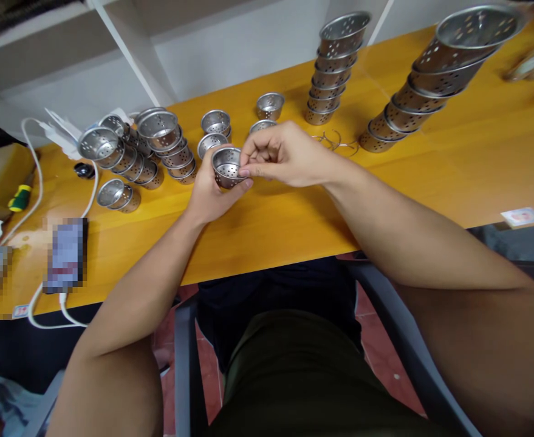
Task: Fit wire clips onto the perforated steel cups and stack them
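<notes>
My left hand (pixel 207 194) cups a small perforated metal strainer cup (pixel 226 166) from below, just above the yellow table (pixel 294 224). My right hand (pixel 285 155) is closed in a pinch at the cup's right rim, fingertips pressed together on its edge or on something too small to make out. Three loose cups (pixel 215 121) (pixel 270 104) (pixel 211 143) stand right behind the hands. A few thin wire pieces (pixel 335 142) lie just right of my right hand.
Leaning stacks of the same cups stand at the left (pixel 157 145), back centre (pixel 335 67) and back right (pixel 431 79). A phone (pixel 66 255) on a white cable (pixel 36 182), a screwdriver (pixel 20 197) and a card (pixel 522 216) lie near the table edges.
</notes>
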### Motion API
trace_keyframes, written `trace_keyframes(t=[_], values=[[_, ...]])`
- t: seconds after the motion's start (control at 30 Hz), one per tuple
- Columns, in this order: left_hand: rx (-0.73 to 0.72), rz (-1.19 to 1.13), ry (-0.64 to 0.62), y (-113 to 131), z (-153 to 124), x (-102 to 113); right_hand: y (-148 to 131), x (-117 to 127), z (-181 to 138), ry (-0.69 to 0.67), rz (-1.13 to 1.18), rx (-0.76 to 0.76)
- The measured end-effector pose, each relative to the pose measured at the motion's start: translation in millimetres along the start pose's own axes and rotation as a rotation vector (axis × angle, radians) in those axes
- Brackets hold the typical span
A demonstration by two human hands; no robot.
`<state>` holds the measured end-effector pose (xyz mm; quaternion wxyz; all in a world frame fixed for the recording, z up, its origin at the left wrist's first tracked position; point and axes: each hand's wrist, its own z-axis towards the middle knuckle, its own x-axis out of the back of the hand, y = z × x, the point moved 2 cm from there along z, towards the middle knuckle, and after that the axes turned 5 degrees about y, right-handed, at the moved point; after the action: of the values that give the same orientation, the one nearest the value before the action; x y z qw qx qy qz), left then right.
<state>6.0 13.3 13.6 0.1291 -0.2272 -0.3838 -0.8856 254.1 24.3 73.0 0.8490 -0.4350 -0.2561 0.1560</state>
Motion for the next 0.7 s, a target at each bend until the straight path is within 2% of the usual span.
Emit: trace_keyframes(t=[0.13, 0.27, 0.43, 0.6, 0.7], values=[[-0.029, -0.020, 0.028, -1.8, 1.5, 0.1, 2.9, 3.9, -1.6, 0.060, -0.085, 0.041], [-0.059, -0.027, 0.075, -12.9, 2.7, 1.2, 0.7, 9.1, -4.1, 0.143, -0.278, 0.117], [-0.114, -0.067, 0.102, -24.9, 3.6, 2.7, 0.8, 6.0, -6.0, 0.097, -0.461, 0.223], [-0.179, -0.117, 0.076, -20.4, 2.8, 4.3, 1.4, -1.7, -7.5, 0.017, -0.470, 0.242], [-0.068, -0.053, 0.042, -13.1, 1.6, 4.7, -1.4, -1.3, -7.8, 0.009, -0.458, 0.186]])
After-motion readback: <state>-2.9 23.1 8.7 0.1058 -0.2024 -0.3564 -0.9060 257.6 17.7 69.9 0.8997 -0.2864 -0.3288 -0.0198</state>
